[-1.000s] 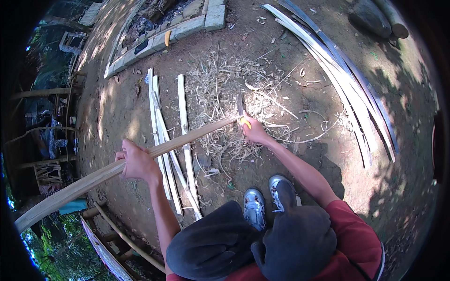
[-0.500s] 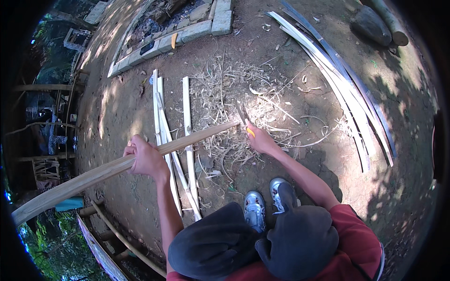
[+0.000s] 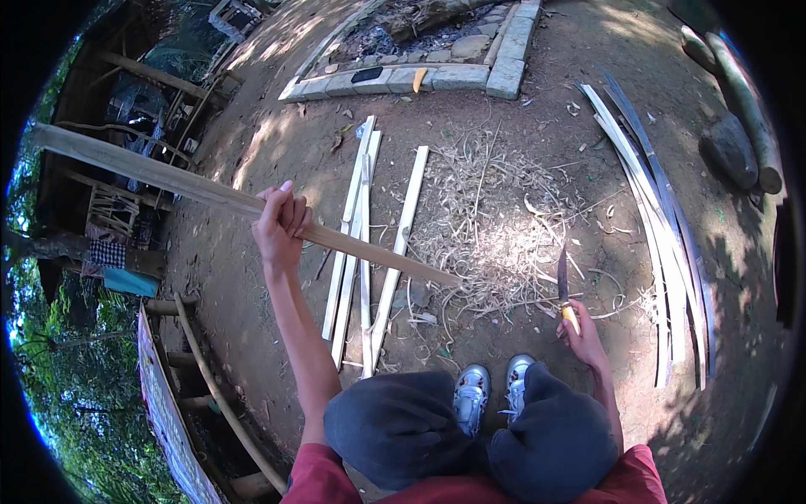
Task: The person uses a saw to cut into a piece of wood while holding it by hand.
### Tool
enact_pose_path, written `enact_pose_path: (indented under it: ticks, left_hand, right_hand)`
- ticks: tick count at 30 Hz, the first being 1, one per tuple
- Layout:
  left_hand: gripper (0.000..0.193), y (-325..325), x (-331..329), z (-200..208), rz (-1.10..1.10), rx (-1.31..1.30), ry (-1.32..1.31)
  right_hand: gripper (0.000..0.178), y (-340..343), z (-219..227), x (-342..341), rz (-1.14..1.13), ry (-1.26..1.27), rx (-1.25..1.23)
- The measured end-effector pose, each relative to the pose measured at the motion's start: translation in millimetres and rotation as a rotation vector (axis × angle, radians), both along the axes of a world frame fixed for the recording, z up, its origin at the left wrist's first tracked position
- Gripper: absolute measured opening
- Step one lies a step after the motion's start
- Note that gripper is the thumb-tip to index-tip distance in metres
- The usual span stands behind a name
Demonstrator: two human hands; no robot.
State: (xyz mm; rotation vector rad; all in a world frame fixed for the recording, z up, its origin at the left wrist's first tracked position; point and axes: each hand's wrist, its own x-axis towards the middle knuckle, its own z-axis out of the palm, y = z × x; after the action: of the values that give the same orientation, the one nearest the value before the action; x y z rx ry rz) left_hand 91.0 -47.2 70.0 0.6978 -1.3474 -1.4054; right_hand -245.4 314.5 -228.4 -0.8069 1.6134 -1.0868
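My left hand (image 3: 284, 223) is closed around a long, pale brown bamboo strip (image 3: 378, 254). The strip slants from the upper left down to the right, its narrow end over a heap of curled shavings (image 3: 495, 260). In my right hand (image 3: 586, 334) is a knife (image 3: 563, 275) with a yellowish handle, its dark blade pointing up and away from me. The blade is apart from the strip, to the right of its narrow end. Several pale, narrow strips (image 3: 403, 235) lie on the ground beyond and below the held strip.
Long, bent strips (image 3: 663, 227) are bundled on the ground at right, near a dark rock (image 3: 729, 151) and a log (image 3: 747, 109). A block-edged fire pit (image 3: 462, 78) lies ahead, with a yellow-orange sheath-like piece (image 3: 419, 80) and a dark flat object (image 3: 367, 75) on its edge.
My right hand has drawn the knife back toward me, away from the strip's end. The left hand has lifted the strip's rear part, so it now slopes down to the right. The view has turned.
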Motion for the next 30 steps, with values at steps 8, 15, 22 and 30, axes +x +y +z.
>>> enact_pose_path:
  ticks: [8, 15, 22, 30]
  left_hand:
    - [0.056, -4, -2, 31, -0.323, 0.093, 0.037]
    - [0.055, 14, -32, 25, -0.495, 0.056, -0.153]
    - [0.054, 52, -49, -2, -0.744, 0.227, -0.343]
    - [0.053, 84, -67, -71, -1.064, 0.611, -0.204]
  right_hand:
    - [0.040, -24, 47, -1, 0.039, 0.151, -0.125]
    - [0.035, -75, 145, 6, -0.032, 0.095, -0.278]
    - [0.026, -133, 242, 14, 0.017, 0.034, -0.514]
    - [0.032, -190, 264, 40, -0.263, 0.288, -0.831]
